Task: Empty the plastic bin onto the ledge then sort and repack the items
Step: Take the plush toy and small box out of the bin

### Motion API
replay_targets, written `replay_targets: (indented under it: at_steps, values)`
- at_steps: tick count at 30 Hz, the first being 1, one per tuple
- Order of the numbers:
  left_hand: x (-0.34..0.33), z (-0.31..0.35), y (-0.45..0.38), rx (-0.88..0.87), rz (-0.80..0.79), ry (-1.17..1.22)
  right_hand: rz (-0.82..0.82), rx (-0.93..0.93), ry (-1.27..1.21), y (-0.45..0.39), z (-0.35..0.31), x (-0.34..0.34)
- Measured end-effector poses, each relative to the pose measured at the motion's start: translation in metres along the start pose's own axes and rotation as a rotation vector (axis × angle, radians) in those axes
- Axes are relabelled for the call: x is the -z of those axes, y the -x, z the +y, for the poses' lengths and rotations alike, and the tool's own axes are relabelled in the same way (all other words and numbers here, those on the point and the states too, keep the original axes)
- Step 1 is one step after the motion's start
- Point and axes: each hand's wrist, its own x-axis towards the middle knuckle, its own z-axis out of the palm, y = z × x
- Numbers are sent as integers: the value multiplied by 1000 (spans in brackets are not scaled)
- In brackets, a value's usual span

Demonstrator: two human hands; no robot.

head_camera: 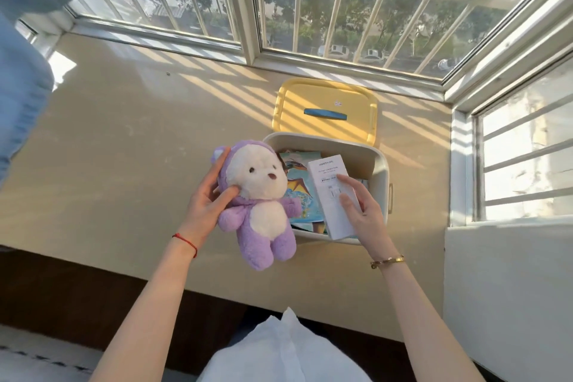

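Bin [379, 164] sits open on the ledge [124, 149] under the window, its yellow lid [325, 105] lying just behind. My left hand [206, 198] has its fingers wrapped round the purple plush toy [260, 201], lifted clear beside the rim. My right hand [361, 208] pinches a white box [333, 195] above the bin; picture books [299, 192] wait inside, likely next out.

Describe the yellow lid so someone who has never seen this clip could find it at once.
Start at the beige ledge under the barred window and find the white plastic bin near its right end. The yellow lid lies flat on the ledge just behind the bin, on the window side. It is the only yellow item there, with a blue handle across its middle.
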Motion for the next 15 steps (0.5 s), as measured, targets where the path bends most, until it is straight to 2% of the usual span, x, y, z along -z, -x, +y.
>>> replay_targets:
  at_steps: [6,15]
  values:
    - [0,20,44,-13,-27,26,-29,57,-116,41,-32,-7]
    - [33,36,135,-35,75,86,-134,182,-54,87,-63,-42]
